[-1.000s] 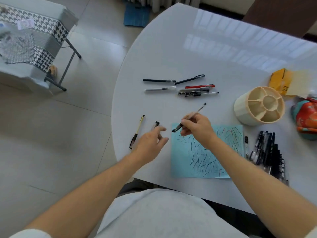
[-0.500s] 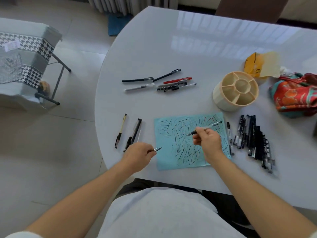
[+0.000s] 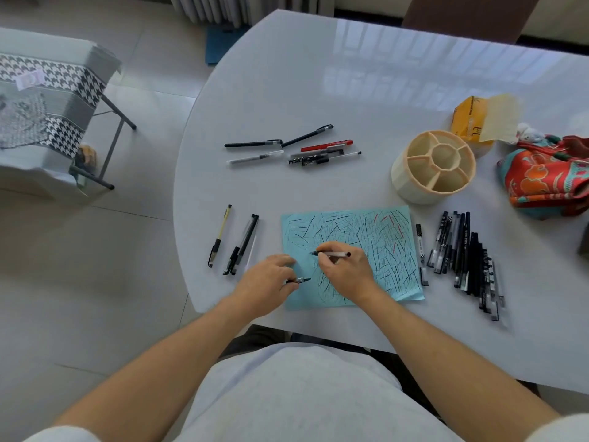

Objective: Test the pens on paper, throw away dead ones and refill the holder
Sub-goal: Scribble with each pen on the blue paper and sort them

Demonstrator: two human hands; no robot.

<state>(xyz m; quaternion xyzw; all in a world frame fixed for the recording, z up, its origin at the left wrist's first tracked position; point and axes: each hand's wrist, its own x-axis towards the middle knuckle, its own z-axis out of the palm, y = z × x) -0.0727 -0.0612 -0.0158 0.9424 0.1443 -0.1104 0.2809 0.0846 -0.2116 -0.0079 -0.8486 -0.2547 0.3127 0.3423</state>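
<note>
A light blue paper [image 3: 376, 237] covered in pen strokes lies near the table's front edge. My right hand [image 3: 345, 272] grips a clear-barrelled pen [image 3: 333, 254] with its tip down on the paper. My left hand [image 3: 266, 282] rests on the paper's left edge and holds a small black pen cap [image 3: 299, 280]. The beige divided pen holder [image 3: 433, 165] stands empty behind the paper, to the right. A row of several dark pens [image 3: 462, 253] lies right of the paper. Several more pens [image 3: 296, 146] lie farther back. Two pens [image 3: 231, 240] lie left of the paper.
A red patterned pouch [image 3: 548, 177] and a yellow tissue pack [image 3: 478, 119] sit at the table's right. The white table [image 3: 350, 74] curves away on the left. A folding stand with houndstooth cloth [image 3: 51, 100] is on the floor at left.
My right hand has lowered the pen until its tip meets the paper. My left hand, still holding the cap, has moved onto the paper's left edge.
</note>
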